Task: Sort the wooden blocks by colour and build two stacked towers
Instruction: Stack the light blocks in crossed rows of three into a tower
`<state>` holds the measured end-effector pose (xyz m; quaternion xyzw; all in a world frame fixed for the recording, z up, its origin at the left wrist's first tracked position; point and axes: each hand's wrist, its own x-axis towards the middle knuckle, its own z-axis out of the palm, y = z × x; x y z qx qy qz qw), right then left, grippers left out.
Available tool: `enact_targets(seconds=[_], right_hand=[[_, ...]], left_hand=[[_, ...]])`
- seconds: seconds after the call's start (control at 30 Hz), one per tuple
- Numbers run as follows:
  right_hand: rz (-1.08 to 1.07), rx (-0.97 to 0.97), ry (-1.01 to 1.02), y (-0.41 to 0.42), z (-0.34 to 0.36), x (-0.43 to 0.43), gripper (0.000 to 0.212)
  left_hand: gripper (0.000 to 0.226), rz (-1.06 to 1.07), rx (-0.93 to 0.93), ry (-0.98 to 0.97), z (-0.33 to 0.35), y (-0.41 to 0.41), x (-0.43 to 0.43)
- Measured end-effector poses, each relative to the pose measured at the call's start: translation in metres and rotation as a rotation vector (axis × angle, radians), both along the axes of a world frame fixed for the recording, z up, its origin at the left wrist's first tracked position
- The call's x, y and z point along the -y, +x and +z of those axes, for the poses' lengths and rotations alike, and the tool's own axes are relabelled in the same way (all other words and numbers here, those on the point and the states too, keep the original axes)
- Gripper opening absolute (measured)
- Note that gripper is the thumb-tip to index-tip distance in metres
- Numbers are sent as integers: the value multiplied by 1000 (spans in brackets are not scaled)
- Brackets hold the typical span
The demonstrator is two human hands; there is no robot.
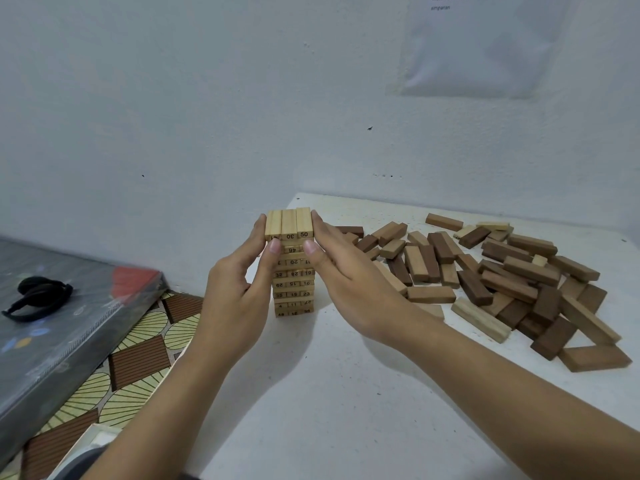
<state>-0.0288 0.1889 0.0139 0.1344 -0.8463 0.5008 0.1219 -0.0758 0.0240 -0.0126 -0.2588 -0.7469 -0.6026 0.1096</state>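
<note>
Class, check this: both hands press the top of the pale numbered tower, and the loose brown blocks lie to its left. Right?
Not quite. The head view shows the loose brown blocks to the right of the pale numbered tower, not its left. The left hand and right hand do press its top layer.

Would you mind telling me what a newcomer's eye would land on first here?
The tower of pale numbered blocks stands near the left edge of the white table, with the left hand and right hand pressed against its upper layers from either side. To its right sprawls a loose pile of brown blocks, a few pale ones mixed in.
</note>
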Motion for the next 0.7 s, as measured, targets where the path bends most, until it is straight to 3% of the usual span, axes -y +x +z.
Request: enact_targets(seconds=[0.7], right_hand=[[-69, -53, -22, -7, -11, -1, 45]], left_hand=[[41, 104, 18, 55, 2, 9, -4]])
